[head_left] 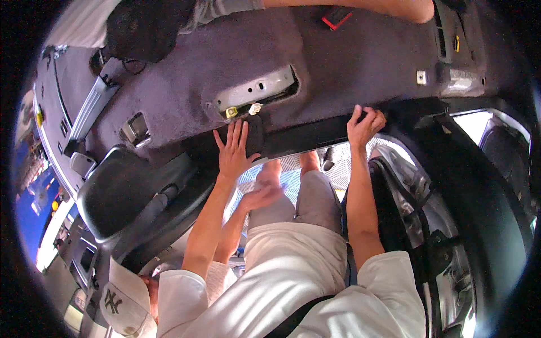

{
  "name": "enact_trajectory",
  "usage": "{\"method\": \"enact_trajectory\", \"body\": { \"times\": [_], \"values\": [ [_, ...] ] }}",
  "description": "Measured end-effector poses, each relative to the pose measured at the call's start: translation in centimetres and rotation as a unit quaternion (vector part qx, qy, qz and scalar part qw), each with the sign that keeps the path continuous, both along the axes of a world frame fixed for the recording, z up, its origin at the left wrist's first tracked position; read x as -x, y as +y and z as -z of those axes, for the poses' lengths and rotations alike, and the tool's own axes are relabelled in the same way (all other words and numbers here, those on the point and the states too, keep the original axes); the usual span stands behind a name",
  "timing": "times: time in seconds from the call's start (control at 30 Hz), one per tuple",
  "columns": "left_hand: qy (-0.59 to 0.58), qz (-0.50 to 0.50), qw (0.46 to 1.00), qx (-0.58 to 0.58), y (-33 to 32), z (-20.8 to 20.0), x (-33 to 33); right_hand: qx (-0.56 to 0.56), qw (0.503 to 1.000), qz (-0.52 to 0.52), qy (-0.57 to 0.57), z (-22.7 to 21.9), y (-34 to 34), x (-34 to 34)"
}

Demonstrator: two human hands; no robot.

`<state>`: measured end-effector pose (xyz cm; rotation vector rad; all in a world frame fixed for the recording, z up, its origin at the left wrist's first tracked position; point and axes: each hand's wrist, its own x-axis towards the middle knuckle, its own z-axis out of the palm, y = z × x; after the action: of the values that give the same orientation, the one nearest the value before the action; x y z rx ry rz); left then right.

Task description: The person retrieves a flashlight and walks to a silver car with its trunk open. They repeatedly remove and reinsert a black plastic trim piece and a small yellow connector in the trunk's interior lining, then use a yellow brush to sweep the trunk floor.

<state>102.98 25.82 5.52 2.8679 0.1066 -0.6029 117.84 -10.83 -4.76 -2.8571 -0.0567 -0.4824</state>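
Note:
My left hand (233,153) lies flat on the black trim strip (307,135) along the near edge of a dark grey carpet (349,70), fingers stretched and spread. Just beyond its fingertips, a yellow connector (231,112) and a white connector (255,109) stick out by a cutout with a bare metal bracket (256,87). Farther right, my right hand (366,125) rests at the same strip with fingers curled in and thumb up. What those fingers hold, if anything, is hidden.
A co-worker in a pale cap (127,304) leans in at lower left, their blurred hand (262,197) below my left wrist. Another person's arm (389,7) crosses the far edge, near a red-edged object (338,19). A grey handle-like part (93,110) and black seat-like padding (121,191) are at left.

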Motion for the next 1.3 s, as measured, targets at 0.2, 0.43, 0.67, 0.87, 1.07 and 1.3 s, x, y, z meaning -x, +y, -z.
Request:
{"method": "enact_trajectory", "body": {
  "times": [0.2, 0.43, 0.67, 0.87, 1.07, 1.3],
  "values": [
    [-0.004, 0.003, 1.0, -0.006, 0.3, 0.6, 1.0, 0.014, 0.994, -0.053, 0.09, 1.3, -2.3, -3.2],
    [-0.006, 0.004, 1.0, -0.012, 0.1, 1.6, 1.1, 0.015, 0.989, -0.134, 0.058, 2.1, -4.3, -3.3],
    [0.052, 0.015, 0.999, 0.004, 0.5, -1.1, -0.4, 0.066, 0.995, -0.01, 0.07, -0.3, 3.2, 3.1],
    [0.011, -0.081, 0.996, -0.034, 1.3, -3.3, 0.9, -0.105, 0.85, -0.484, 0.179, -2.0, 14.6, 14.0],
    [0.023, -0.236, 0.969, -0.072, 1.7, -4.2, 1.3, -0.07, 0.579, -0.795, 0.168, 0.7, 18.2, 11.1],
    [0.049, -0.23, 0.968, -0.093, 1.2, -1.9, 1.3, -0.035, 0.459, -0.874, 0.155, 3.1, 18.1, 8.1]
  ]
}}
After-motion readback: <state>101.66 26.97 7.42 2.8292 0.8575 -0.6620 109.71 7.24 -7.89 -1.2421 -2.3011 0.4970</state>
